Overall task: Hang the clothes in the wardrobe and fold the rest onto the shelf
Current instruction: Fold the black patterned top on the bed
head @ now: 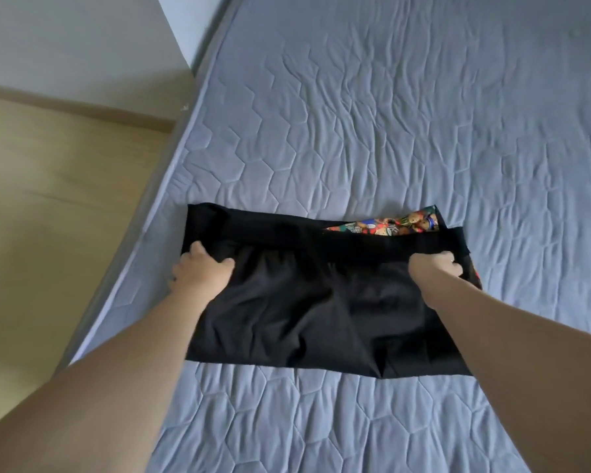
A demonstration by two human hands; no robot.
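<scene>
On a pale blue quilted mattress (372, 131), stitched in a pattern of large hexagons and slightly puckered along the seams, lies a black, smooth-looking fabric garment (307, 312), spread into a rough rectangle. It sits on the near left part of the mattress, its left side near the mattress's left edge. Its near hem runs straight across, and soft creases gather toward the middle. Along the far side, a band of the black cloth is folded back toward the person, and behind that band at the right a strip of multicoloured printed fabric (386, 225) shows, with small patches of red, orange, green and blue; what the print depicts is too small to tell.

Two bare forearms reach in from the bottom of the view. The left hand (198, 268) rests on the garment's far left corner with fingers curled down into the cloth, gripping the folded band. The right hand (435, 266) is at the far right corner, fingers bent round the same folded band and holding it; a thin ring seems to show on one finger.

To the left of the mattress, a light wooden floor (48, 206) with a faint grain lies lower down. Beyond it stands a plain whitish wall (65, 39), with a wood-coloured skirting strip along its foot. The wall turns a corner near the mattress's far left edge.
</scene>
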